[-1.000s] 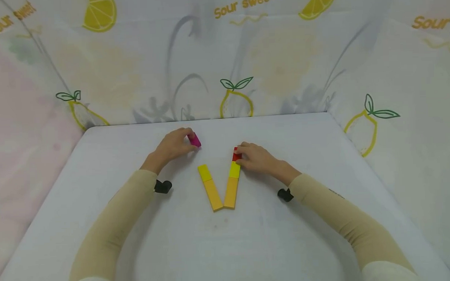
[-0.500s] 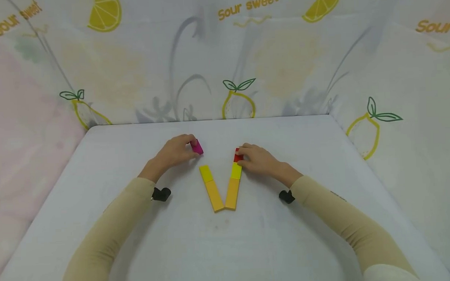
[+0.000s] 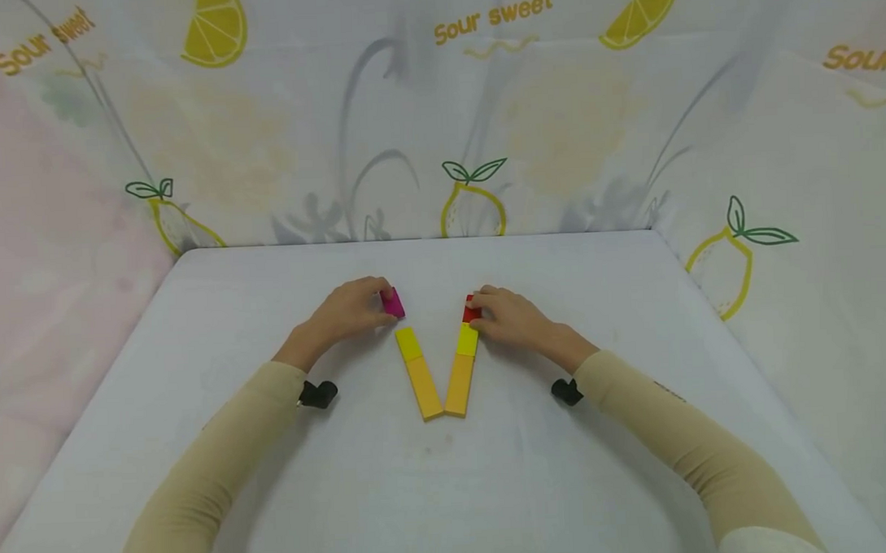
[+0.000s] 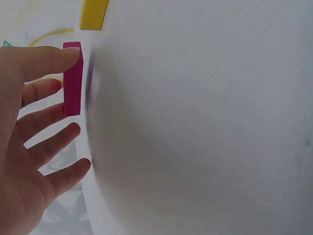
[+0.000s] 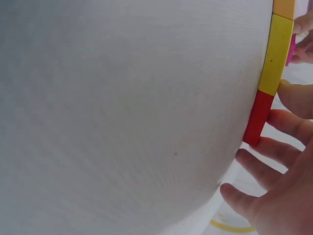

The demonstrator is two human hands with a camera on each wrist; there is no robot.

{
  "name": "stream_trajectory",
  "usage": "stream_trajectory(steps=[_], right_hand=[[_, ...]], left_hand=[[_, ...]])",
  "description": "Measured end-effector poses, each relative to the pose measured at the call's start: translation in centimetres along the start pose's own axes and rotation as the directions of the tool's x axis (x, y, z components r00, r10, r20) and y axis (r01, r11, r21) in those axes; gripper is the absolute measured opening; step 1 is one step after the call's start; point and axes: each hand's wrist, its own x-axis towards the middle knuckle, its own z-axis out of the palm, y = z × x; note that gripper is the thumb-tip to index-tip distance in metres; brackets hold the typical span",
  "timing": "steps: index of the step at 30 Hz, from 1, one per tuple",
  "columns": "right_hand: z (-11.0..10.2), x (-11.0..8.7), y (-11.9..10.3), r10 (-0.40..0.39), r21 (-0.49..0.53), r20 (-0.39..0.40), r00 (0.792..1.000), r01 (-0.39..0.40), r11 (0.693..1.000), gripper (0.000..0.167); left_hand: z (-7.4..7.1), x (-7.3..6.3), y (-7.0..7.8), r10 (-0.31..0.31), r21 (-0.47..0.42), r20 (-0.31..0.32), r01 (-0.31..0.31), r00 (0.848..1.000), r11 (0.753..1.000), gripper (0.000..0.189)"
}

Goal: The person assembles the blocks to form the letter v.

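Note:
My left hand (image 3: 349,312) pinches a magenta block (image 3: 395,304) between thumb and fingers. In the left wrist view, a shadowed gap separates this magenta block (image 4: 72,93) from the table, and a yellow block (image 4: 94,14) lies just beyond it. My right hand (image 3: 514,319) holds a red block (image 3: 469,311) at the top of the right-hand row. That red block (image 5: 257,120) touches the yellow block (image 5: 276,54) in the right wrist view. Two orange blocks, one left (image 3: 426,388) and one right (image 3: 459,387), form a V, each topped by a yellow block (image 3: 409,344).
A white-covered table (image 3: 451,496) lies under the blocks. Behind it and at the sides hangs a lemon-printed cloth (image 3: 555,126). Black wrist cameras, left (image 3: 318,394) and right (image 3: 567,392), sit low by the sleeves.
My left hand has brought the magenta block nearer, toward the top of the left-hand row. The right hand stays at the red block. The whole view has shifted slightly.

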Motion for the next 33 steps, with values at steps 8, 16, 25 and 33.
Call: stream_trajectory(steps=[8, 16, 25, 33], right_hand=[[0.0, 0.1, 0.2, 0.014, -0.018, 0.006, 1.0, -0.014, 1.0, 0.037], [0.0, -0.2, 0.0, 0.002, -0.004, 0.003, 1.0, -0.002, 1.0, 0.038], [0.0, -0.1, 0.0, 0.008, -0.011, 0.001, 1.0, -0.008, 1.0, 0.037], [0.1, 0.1, 0.2, 0.011, -0.005, 0.006, 1.0, -0.011, 1.0, 0.038]], left_hand=[[0.1, -0.4, 0.1, 0.026, -0.023, -0.011, -0.026, 1.0, 0.999, 0.035], [0.9, 0.0, 0.0, 0.023, -0.013, 0.009, -0.023, 1.0, 1.0, 0.039], [1.2, -0.1, -0.1, 0.019, -0.022, 0.01, -0.019, 1.0, 1.0, 0.04], [1.0, -0.3, -0.1, 0.031, -0.045, -0.004, -0.031, 1.0, 0.999, 0.034]])
